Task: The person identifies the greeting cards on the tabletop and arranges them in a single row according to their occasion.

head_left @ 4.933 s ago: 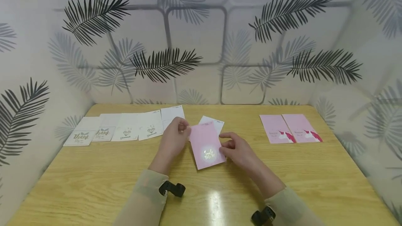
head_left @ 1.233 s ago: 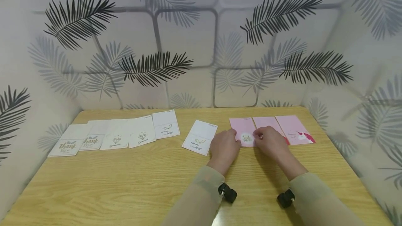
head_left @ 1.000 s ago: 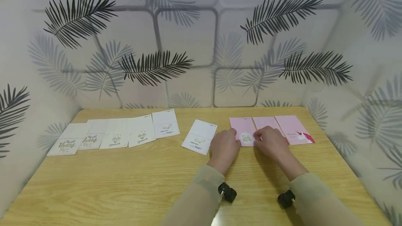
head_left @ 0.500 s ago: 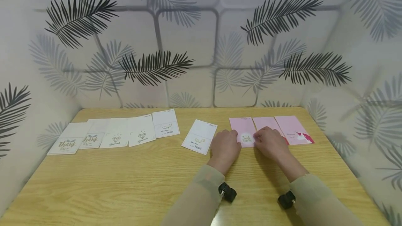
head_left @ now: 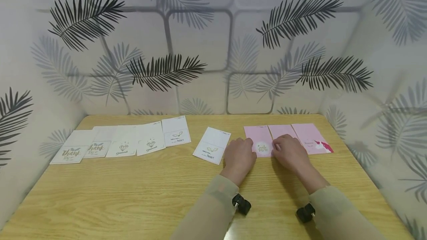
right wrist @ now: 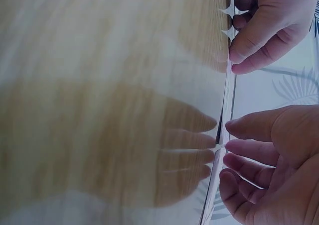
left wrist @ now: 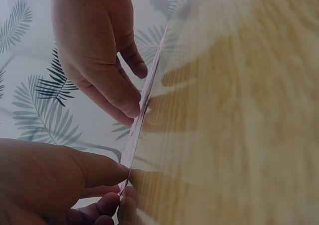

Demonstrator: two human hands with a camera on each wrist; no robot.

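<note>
A pink "Smile More" card (head_left: pixel 258 134) lies flat on the wooden table, leftmost of three pink cards. My left hand (head_left: pixel 238 156) pinches its left edge low down, thumb and curled fingers at the rim in the left wrist view. My right hand (head_left: pixel 291 152) is at the opposite side; in the right wrist view its fingers (left wrist: pixel 130 108) are loosely bent, tips right at the card edge. That hand partly covers the middle pink card (head_left: pixel 281 130). At the right end is a pink unicorn card (head_left: pixel 308 136). A white winged "heart" card (head_left: pixel 211 144) lies beside my left hand.
Along the back left lie another winged card (head_left: pixel 175 130), two diamond cards (head_left: pixel 150 140) and two "Thank You" cards (head_left: pixel 71 151), some edges close together. The table (head_left: pixel 133 195) stretches towards me. A leaf-patterned backdrop (head_left: pixel 200 95) stands behind it.
The "Smile More" card, earlier held in both hands over a white card, now lies left of the two unicorn cards. Lately my right hand has shifted slightly right.
</note>
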